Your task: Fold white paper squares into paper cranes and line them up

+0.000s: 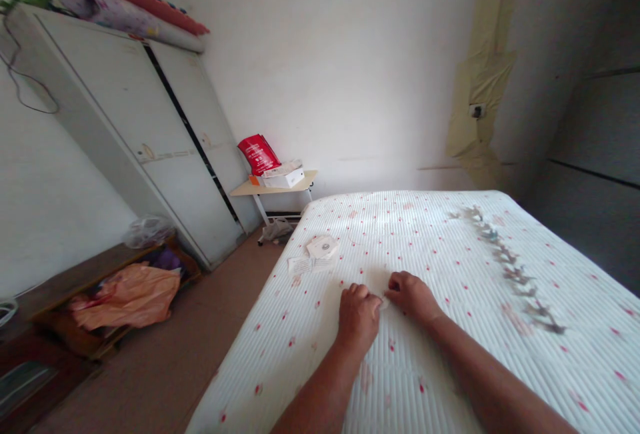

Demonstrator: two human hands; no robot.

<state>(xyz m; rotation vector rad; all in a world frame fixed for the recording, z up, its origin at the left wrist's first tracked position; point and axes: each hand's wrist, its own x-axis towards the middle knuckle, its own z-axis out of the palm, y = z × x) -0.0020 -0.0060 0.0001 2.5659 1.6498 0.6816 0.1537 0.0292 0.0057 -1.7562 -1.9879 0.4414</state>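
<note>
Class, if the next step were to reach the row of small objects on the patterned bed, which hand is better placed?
Probably the right hand: it is nearer the row of small objects, while the left hand would have to cross past it.

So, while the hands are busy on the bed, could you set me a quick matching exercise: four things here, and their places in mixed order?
Things:
1. Shiny red plastic bag
2. Crumpled orange plastic bag
3. Rolled pale lilac mat
4. Row of small grey-brown pieces

Places:
A. On the white quilted bed, right of the right hand
B. Low brown wooden unit
C. Small light-wood table
D. Top of the tall pale cabinet

Pairs: 1-C, 2-B, 3-D, 4-A
</note>
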